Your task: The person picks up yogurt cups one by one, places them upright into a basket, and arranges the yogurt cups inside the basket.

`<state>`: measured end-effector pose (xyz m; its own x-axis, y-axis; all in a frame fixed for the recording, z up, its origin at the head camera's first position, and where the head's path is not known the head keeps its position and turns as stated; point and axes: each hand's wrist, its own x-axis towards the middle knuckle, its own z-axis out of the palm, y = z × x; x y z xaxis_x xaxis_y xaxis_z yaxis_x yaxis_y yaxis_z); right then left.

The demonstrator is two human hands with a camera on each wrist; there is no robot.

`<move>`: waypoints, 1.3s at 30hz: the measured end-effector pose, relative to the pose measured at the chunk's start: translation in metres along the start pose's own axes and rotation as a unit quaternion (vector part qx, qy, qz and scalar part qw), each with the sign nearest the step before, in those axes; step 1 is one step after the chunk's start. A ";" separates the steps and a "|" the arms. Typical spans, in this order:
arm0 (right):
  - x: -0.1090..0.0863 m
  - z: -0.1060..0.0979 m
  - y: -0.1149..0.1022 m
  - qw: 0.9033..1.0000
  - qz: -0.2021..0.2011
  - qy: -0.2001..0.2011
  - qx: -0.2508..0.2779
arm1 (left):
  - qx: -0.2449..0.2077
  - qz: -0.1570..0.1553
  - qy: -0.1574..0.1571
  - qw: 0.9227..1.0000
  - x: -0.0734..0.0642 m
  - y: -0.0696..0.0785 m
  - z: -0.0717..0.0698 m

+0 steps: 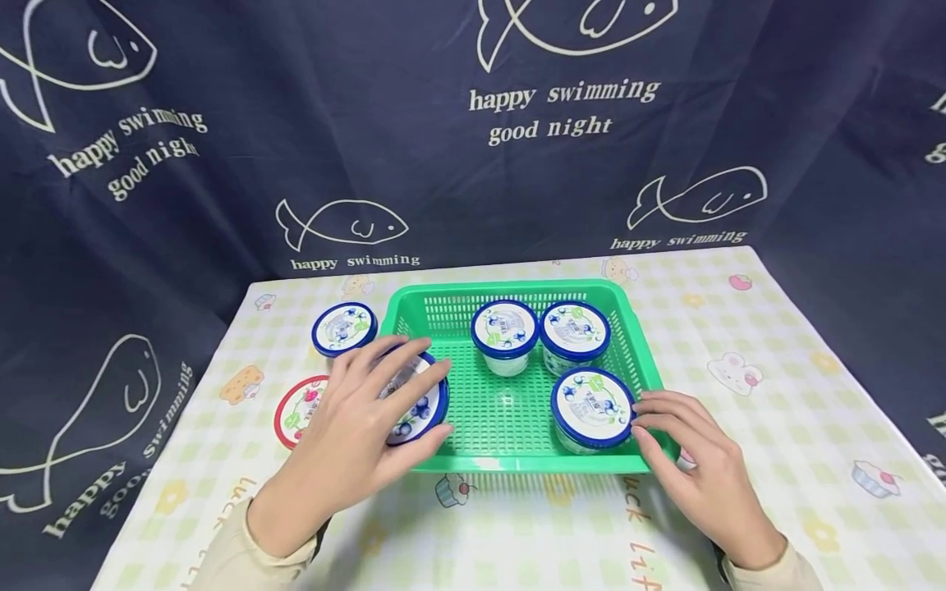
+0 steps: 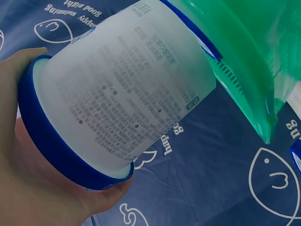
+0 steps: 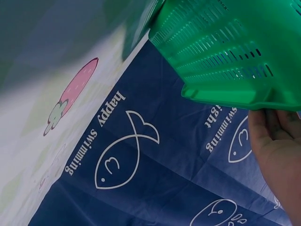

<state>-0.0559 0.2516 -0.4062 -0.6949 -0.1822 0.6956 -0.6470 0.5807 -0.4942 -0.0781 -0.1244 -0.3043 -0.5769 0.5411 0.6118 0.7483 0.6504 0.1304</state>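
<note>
My left hand [image 1: 362, 419] grips a blueberry-print tub [image 1: 421, 402] by its blue-rimmed lid, at the left edge of the green basket [image 1: 506, 464]. In the left wrist view, the tub's white printed side [image 2: 127, 84] shows, with fingers and thumb around the lid. My right hand [image 1: 698, 460] rests its fingertips on the basket's right rim, near the front corner. Close to those fingertips, inside the basket, sits a blue-lidded tub [image 1: 594, 408]. Two more blue-lidded tubs, one [image 1: 505, 328] near the middle and one [image 1: 575, 331] to its right, stand behind it.
Left of the basket stand another blue-lidded tub [image 1: 344, 328] and a red-lidded tub [image 1: 299, 410], partly hidden by my left hand. A patterned cloth [image 1: 769, 394] covers the table. Behind it hangs a dark blue curtain [image 1: 443, 164] with fish drawings.
</note>
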 end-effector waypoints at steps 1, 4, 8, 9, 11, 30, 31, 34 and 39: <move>0.000 0.000 0.000 1.000 0.002 -0.001 -0.001 | 0.000 0.000 -0.003 1.000 0.001 0.000 0.001; 0.001 -0.001 0.000 1.000 0.005 -0.003 -0.003 | -0.001 0.000 -0.011 1.000 0.004 0.001 0.003; 0.001 -0.001 0.000 1.000 0.003 -0.003 0.000 | -0.005 0.001 -0.029 1.000 0.008 0.001 0.007; 0.001 -0.001 0.000 1.000 0.001 -0.003 0.002 | -0.005 0.001 -0.034 0.999 0.009 0.002 0.008; 0.001 -0.001 0.000 1.000 -0.002 -0.002 0.004 | -0.006 0.002 -0.040 0.999 0.011 0.002 0.010; 0.000 0.000 -0.001 1.000 0.006 -0.013 0.005 | -0.003 0.001 -0.089 0.996 0.021 0.012 0.031; 0.000 0.000 -0.001 1.000 0.005 -0.012 0.005 | -0.001 0.001 -0.092 0.996 0.021 0.012 0.033; 0.002 0.000 -0.001 1.000 0.005 -0.013 0.006 | 0.002 0.000 -0.103 0.995 0.024 0.014 0.038; 0.002 -0.001 -0.001 1.000 0.005 -0.011 0.006 | 0.005 -0.001 -0.124 0.992 0.029 0.017 0.047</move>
<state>-0.0561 0.2510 -0.4040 -0.7087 -0.1937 0.6783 -0.6430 0.5729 -0.5082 -0.0978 -0.0728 -0.3208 -0.6422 0.6534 0.4008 0.7444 0.6563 0.1229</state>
